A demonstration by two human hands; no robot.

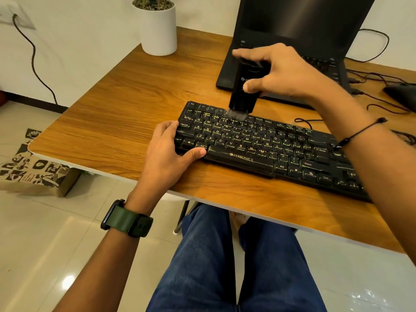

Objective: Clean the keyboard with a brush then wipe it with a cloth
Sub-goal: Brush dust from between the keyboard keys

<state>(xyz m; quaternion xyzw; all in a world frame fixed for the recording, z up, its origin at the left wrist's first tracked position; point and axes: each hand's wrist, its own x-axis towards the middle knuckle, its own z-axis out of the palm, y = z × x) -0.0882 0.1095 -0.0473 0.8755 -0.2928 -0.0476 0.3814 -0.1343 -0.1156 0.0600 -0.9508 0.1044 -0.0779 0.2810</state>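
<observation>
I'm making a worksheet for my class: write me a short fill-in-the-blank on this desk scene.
1. The right hand grips a black ____.
2. Its bristles touch the keyboard near the ____ row of keys.
3. The left hand holds the keyboard's ____ end.

Missing words: brush; top; left

The keyboard (258,145) runs out under the right forearm, so its far right keys are covered, and the left hand (167,152) hides its near left corner. The brush (244,86) is half buried in the grip of the right hand (276,70); its bristles are a grey smear over the top rows. The laptop (292,30) loses the top of its screen to the frame's edge, and its keys sit behind that hand. The plant pot (158,30) is cropped, the plant itself out of sight. A dark object (400,91) at the right edge is too cut off to name. The tabletop (112,91) continues past the right border.
</observation>
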